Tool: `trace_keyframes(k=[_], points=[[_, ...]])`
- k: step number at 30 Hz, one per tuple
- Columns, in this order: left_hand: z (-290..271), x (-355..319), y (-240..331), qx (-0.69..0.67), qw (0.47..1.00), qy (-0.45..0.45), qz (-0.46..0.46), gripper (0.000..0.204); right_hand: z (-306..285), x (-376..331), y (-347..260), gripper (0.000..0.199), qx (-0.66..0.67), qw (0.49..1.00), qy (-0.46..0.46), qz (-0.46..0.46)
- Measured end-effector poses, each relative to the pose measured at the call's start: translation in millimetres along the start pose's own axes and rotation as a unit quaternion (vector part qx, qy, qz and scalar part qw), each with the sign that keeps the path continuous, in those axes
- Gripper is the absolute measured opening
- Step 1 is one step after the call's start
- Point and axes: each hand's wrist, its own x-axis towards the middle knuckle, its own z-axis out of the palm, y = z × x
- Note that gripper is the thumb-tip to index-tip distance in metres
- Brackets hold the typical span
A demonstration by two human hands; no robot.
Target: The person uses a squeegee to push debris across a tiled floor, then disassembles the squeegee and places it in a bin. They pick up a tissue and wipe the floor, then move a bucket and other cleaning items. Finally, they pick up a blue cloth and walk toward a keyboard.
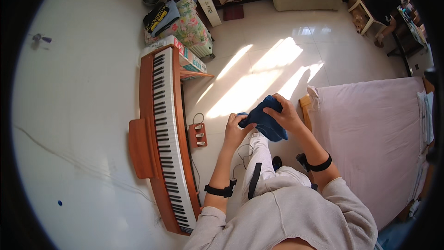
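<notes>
A dark blue cloth [263,120] hangs between my two hands above the tiled floor. My left hand [237,128] grips its left corner. My right hand [286,113] is closed over its upper right part. Both wrists wear black bands. My leg in light trousers [259,162] stretches out below the cloth, with a thin white cable beside it.
A digital piano [164,134] in a red-brown wooden case stands along the white wall at the left, its pedal unit [197,135] on the floor. A bed with a pale pink sheet [374,139] is at the right. Bags and boxes [185,28] pile beyond the piano. Another person sits at the far right top.
</notes>
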Motion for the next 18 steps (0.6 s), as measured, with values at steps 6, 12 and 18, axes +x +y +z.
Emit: trace_keyframes(k=[6,12,18], points=[[-8,145,7,-0.106,0.994,-0.015,0.008,0.025,-34,117,37,0.051,0.396,0.9,0.058,0.173],[-7,280,30,-0.202,0.972,-0.106,-0.064,0.03,-45,208,75,0.061,0.3,0.918,-0.119,0.23],[2,410,17,-0.219,0.966,-0.085,-0.111,0.028,-76,338,125,0.037,0.429,0.869,0.024,0.244]])
